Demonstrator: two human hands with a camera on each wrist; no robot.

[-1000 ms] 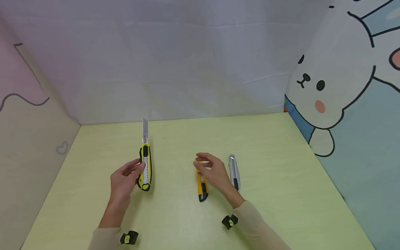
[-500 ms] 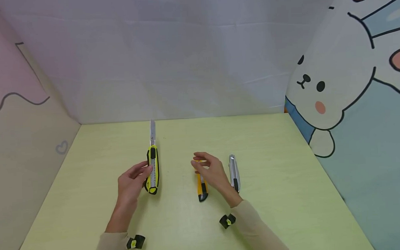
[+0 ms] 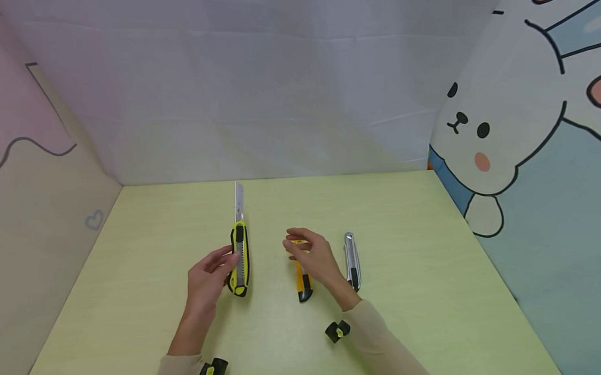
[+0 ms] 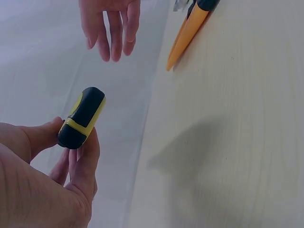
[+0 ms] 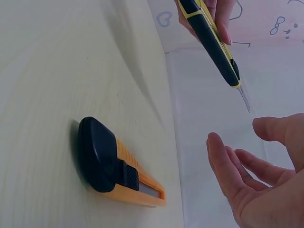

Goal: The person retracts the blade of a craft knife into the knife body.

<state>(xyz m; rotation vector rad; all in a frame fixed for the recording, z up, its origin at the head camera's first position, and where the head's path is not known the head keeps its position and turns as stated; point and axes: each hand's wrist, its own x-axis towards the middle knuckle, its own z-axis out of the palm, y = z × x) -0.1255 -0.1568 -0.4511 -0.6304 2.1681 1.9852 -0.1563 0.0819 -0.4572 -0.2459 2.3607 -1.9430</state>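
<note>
My left hand (image 3: 206,279) pinches a yellow-and-black utility knife (image 3: 239,261) between thumb and fingers, its long blade (image 3: 238,200) extended and pointing away from me. The left wrist view shows the butt of that knife (image 4: 81,118) raised above the table. My right hand (image 3: 318,256) hovers over an orange utility knife (image 3: 304,284) that lies on the table, hiding its far part. In the right wrist view the thumb and fingers of the right hand (image 5: 266,175) are apart with nothing between them. Right of it lies a silver utility knife (image 3: 351,257), its near end by the right wrist.
The pale yellow table (image 3: 406,233) meets a white back wall (image 3: 277,100). A side wall with a cartoon rabbit (image 3: 487,126) stands at the right, and a pink-and-cream wall (image 3: 38,218) at the left. Small black wrist cameras (image 3: 214,369) sit by both sleeves.
My left hand has carried the yellow-and-black knife to the right and slightly nearer to me. The right hand has drifted a little left. The orange and silver knives stay where they were.
</note>
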